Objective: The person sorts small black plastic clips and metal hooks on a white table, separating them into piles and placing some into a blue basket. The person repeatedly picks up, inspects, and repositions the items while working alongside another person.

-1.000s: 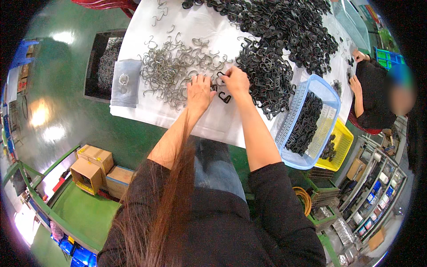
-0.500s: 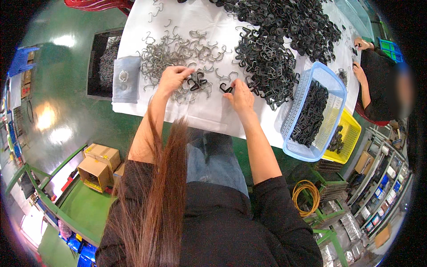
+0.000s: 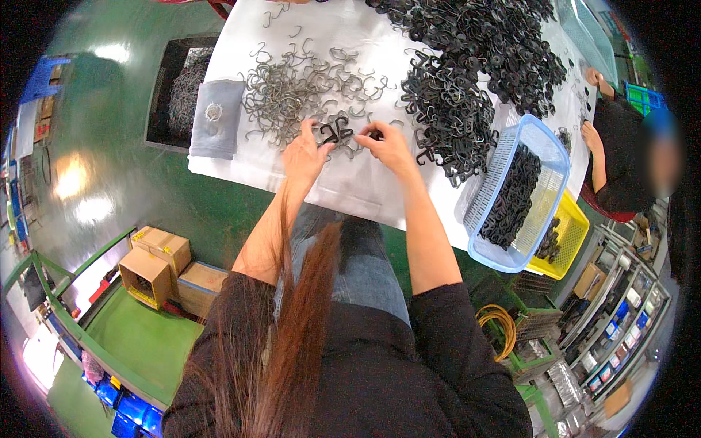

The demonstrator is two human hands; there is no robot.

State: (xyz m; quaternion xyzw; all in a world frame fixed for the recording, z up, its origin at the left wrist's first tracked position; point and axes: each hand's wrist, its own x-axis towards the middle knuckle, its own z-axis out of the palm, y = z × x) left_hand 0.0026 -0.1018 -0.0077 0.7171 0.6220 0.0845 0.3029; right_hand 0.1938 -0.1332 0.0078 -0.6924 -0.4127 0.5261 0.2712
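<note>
My left hand (image 3: 304,158) rests at the near side of the table with thumb and forefinger apart, beside a small cluster of black hooks (image 3: 336,132). It holds nothing that I can see. My right hand (image 3: 393,150) is just right of that cluster, its fingers pinched on a black hook that they partly hide. Beyond my left hand spreads a loose heap of grey metal wire hooks (image 3: 281,91). To the right of my right hand lies a dense pile of black hooks (image 3: 447,109).
A blue basket (image 3: 478,244) of black parts stands at the table's right edge, overlapping a yellow basket (image 3: 583,228). A grey bag (image 3: 216,120) lies at the left edge, near a dark crate (image 3: 166,139). Another person (image 3: 621,157) works at the right. Round black parts (image 3: 504,44) lie farther back.
My left hand has drawn back toward me and spread its fingers beside the black cluster. My right hand stays closed and has come nearer the cluster. The whole view has shifted slightly.
</note>
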